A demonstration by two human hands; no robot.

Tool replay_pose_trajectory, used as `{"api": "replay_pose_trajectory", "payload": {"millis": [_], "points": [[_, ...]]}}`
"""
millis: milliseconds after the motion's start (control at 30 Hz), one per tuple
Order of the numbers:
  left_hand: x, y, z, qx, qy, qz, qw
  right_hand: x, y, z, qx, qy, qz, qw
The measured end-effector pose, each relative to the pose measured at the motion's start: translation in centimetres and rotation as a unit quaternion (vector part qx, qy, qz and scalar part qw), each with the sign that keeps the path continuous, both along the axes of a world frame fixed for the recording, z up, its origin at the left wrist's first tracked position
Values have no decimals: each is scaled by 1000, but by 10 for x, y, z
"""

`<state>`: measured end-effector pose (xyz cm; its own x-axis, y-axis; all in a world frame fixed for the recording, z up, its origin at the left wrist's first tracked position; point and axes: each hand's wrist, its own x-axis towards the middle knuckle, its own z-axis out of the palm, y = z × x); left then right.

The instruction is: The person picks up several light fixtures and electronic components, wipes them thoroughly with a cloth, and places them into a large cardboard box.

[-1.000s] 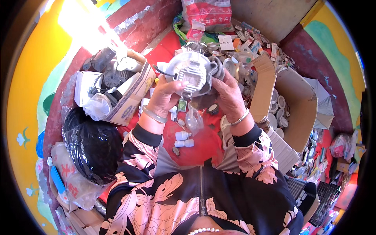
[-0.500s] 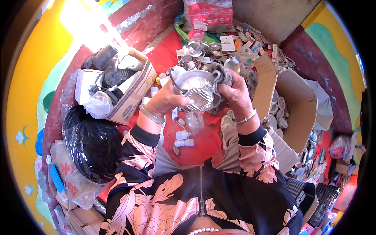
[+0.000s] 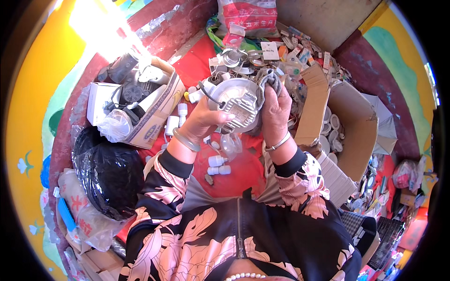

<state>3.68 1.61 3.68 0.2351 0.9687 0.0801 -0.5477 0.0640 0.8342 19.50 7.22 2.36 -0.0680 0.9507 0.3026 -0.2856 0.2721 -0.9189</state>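
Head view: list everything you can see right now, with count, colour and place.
Round fixture: one, silver-grey metal, held up at centre, a black wire off its left.
Cloth: one, grey, in the right hand against the fixture.
Open box: one, cardboard, left, holding dark parts and a clear bag.
Big box: one, cardboard, right, holding small white round parts.
Black bag: one, lower left.
White fittings: several, on the red cover below the hands.
Red sack: one, top centre.
Small parts pile: many, mixed colours, top right.
Left hand: grips the fixture's left edge.
Right hand: holds the cloth.
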Motion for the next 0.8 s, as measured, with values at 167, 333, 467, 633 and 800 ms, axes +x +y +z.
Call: {"api": "replay_pose_trajectory", "payload": {"millis": [167,333,467,633,800], "points": [[-6,-1,-2,3,6,-2,1000,5,16,-1,-185,103,-19,977],[-23,-8,-9,32,42,14,999,51,62,-12,-239,202,73,947],[-27,-3,-5,36,95,-12,995,55,39,10,-125,194,190,954],[-14,-3,-8,30,130,-5,991,46,22,22,-93,-110,320,936],[-20,-2,-20,-8,282,-105,954,36,16,36,-66,-346,394,849]]}}
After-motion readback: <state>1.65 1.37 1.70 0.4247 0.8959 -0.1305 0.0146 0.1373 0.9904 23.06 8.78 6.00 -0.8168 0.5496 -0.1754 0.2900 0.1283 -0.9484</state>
